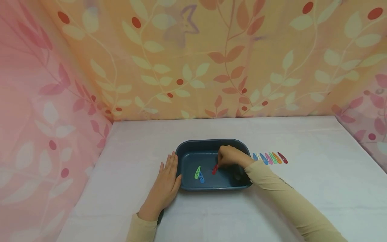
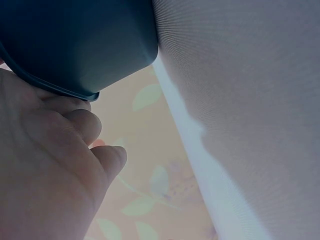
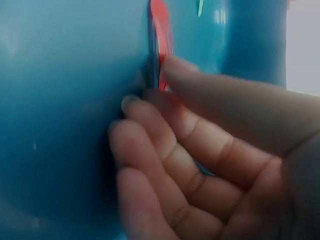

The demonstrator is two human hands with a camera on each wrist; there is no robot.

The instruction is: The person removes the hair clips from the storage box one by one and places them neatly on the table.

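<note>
My right hand [image 1: 230, 156] reaches into a dark blue tray [image 1: 211, 187] and pinches a red hair clip [image 1: 215, 169] between thumb and forefinger, low over the tray floor. In the right wrist view the red hair clip [image 3: 161, 25] stands out past the thumb tip, and the other fingers are curled. A green hair clip [image 1: 197, 172] and a blue hair clip [image 1: 201, 177] lie close together on the tray floor, left of the red one. My left hand [image 1: 164, 183] rests against the tray's left rim with its fingers straight. From the left wrist, the fingers touch the rim [image 2: 60, 90].
Right of the tray, a row of several hair clips [image 1: 269, 158] in different colours lies on the white tablecloth [image 1: 317, 188]. A floral curtain [image 1: 193, 67] hangs behind the table, and pink floral cloth [image 1: 45, 134] covers the left side.
</note>
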